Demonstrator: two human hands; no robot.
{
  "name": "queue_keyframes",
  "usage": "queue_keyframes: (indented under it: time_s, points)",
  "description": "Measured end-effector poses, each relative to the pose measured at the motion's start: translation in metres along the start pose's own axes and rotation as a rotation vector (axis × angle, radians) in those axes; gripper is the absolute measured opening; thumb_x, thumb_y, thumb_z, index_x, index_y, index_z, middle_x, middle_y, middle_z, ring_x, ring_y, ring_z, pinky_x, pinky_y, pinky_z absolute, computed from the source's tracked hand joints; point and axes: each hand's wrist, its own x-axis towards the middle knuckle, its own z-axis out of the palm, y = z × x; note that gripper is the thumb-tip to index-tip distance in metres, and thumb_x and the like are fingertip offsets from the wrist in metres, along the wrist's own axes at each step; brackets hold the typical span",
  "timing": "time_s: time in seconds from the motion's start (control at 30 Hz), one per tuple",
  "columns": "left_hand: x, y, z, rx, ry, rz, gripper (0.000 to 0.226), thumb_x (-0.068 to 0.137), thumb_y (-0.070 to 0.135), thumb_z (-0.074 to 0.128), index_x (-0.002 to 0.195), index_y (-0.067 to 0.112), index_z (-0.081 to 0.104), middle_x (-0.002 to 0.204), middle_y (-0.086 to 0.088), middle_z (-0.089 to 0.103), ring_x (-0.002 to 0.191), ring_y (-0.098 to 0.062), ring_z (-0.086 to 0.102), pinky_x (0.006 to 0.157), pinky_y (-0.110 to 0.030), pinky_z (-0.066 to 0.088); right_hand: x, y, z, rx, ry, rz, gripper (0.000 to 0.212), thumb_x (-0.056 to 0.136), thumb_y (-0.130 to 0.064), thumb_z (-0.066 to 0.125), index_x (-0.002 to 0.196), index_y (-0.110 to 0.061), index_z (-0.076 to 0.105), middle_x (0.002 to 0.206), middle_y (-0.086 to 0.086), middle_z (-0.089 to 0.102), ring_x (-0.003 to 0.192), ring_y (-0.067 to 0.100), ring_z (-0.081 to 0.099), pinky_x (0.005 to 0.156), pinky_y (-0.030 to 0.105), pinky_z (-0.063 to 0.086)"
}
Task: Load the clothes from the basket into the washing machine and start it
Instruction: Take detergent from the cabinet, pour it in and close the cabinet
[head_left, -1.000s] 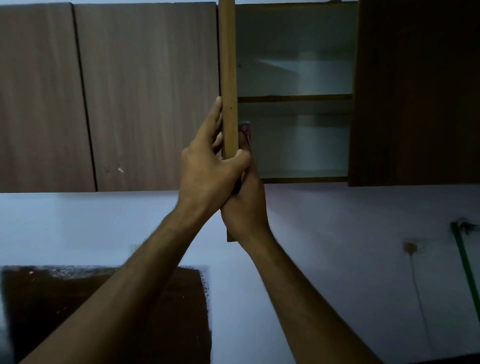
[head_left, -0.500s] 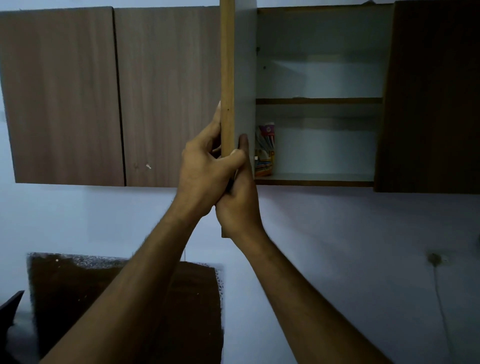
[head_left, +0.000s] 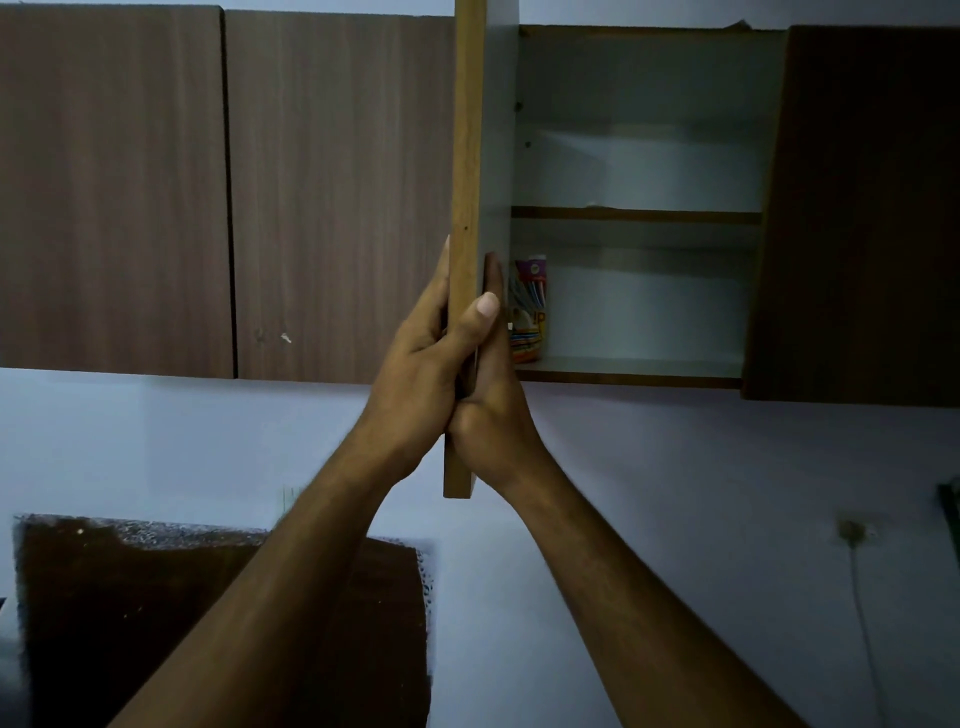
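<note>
I look up at a wall cabinet whose wooden door (head_left: 467, 156) stands open edge-on toward me. My left hand (head_left: 426, 364) grips the door's edge from the left, thumb wrapped over the front. From the right, my right hand (head_left: 493, 405) presses flat against the door's pale inner face. A colourful printed packet (head_left: 529, 309) stands at the left end of the cabinet's lower shelf (head_left: 634, 366), just right of my fingers. The basket, clothes and washing machine are out of view.
Closed brown cabinet doors (head_left: 223, 192) lie to the left, and a dark open door (head_left: 862, 213) hangs on the right. The upper shelf (head_left: 636, 214) looks bare. A dark panel (head_left: 208, 623) sits low left; a wall socket with cord (head_left: 852, 532) is low right.
The view has shifted so the cabinet interior shows more. The door has swung further open, and the colourful packet has come fully into sight. Both hands stay on the door.
</note>
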Motion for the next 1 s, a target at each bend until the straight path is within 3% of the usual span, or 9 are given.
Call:
queue_keyframes:
  time_s: [0.1,0.2,0.3,0.37,0.47,0.57,0.63,0.77,1.0]
  points:
    - [0.0,0.0,-0.002,-0.003,-0.01,-0.01,0.054,0.099,0.035,0.048,0.15,0.028,0.031,0.143,0.008,0.051,0.129,-0.006,0.051,0.108,-0.04,0.044,0.001,0.006,-0.002,-0.055,0.035,-0.031,0.049,0.104,-0.006,0.036,0.148,-0.015,0.016,0.14,-0.019,0.031,0.122,-0.028,0.032,0.097,0.001,0.034]
    - [0.0,-0.003,0.001,0.188,0.067,0.049,0.058,0.097,0.047,0.048,0.15,0.033,0.028,0.149,0.008,0.044,0.134,-0.01,0.046,0.108,-0.045,0.043,0.004,0.007,-0.003,-0.027,-0.026,0.04,0.084,0.092,-0.055,0.049,0.155,-0.026,0.001,0.16,-0.004,0.018,0.145,0.004,0.023,0.114,0.032,0.035]
    - [-0.003,0.001,0.007,0.523,0.304,0.167,0.07,0.092,0.042,0.059,0.151,0.029,0.023,0.155,0.004,0.027,0.141,-0.018,0.034,0.107,-0.048,0.042,0.001,0.011,-0.018,-0.065,-0.088,0.043,0.085,0.093,-0.043,0.052,0.154,-0.029,-0.006,0.161,-0.014,0.008,0.146,0.0,0.016,0.119,0.031,0.026]
    - [-0.007,0.011,0.017,0.724,0.449,0.225,0.072,0.089,0.03,0.067,0.149,0.023,0.028,0.151,-0.004,0.028,0.137,-0.024,0.033,0.106,-0.044,0.041,0.001,0.012,-0.037,-0.038,-0.163,0.042,0.085,0.091,-0.023,0.056,0.156,-0.023,0.001,0.161,-0.016,0.005,0.146,-0.004,0.01,0.12,0.024,0.02]
    - [-0.012,0.027,0.042,0.91,0.576,0.36,0.062,0.087,0.011,0.063,0.144,0.021,0.04,0.148,-0.013,0.032,0.134,-0.027,0.028,0.105,-0.034,0.036,0.008,0.014,-0.069,-0.036,-0.166,0.089,0.072,0.087,-0.036,0.058,0.152,-0.025,0.027,0.158,-0.009,0.028,0.145,0.008,0.026,0.115,0.046,0.033]
    - [-0.019,0.023,0.076,0.854,0.465,0.572,0.039,0.087,0.008,0.058,0.124,0.017,0.061,0.137,-0.013,0.046,0.129,-0.021,0.032,0.104,-0.031,0.036,0.014,0.017,-0.094,-0.085,-0.052,0.158,0.06,0.077,-0.057,0.055,0.127,-0.022,0.054,0.129,-0.004,0.057,0.119,0.013,0.055,0.099,0.044,0.049]
    - [-0.022,0.009,0.097,0.767,0.371,0.637,0.024,0.087,0.011,0.058,0.109,0.013,0.068,0.125,-0.011,0.055,0.123,-0.014,0.035,0.101,-0.023,0.033,0.018,0.031,-0.115,-0.032,0.015,0.2,0.035,0.078,-0.042,0.059,0.106,-0.02,0.059,0.106,-0.004,0.061,0.102,0.015,0.059,0.091,0.038,0.052]
    - [-0.012,-0.036,0.13,0.598,0.233,0.398,0.021,0.087,0.02,0.057,0.104,0.016,0.068,0.116,0.002,0.059,0.114,-0.01,0.049,0.095,-0.022,0.042,0.029,0.067,-0.153,-0.107,0.121,0.22,0.057,0.068,-0.042,0.066,0.117,-0.014,0.057,0.114,0.0,0.062,0.097,0.013,0.063,0.078,0.026,0.057]
    - [0.052,-0.109,0.17,0.31,0.237,-0.165,0.03,0.094,0.016,0.057,0.121,0.027,0.059,0.119,0.014,0.058,0.103,0.005,0.054,0.083,-0.011,0.045,0.063,0.136,-0.222,-0.35,0.155,0.264,0.037,0.085,-0.004,0.063,0.118,-0.017,0.055,0.114,-0.001,0.057,0.099,0.013,0.057,0.079,0.02,0.049]
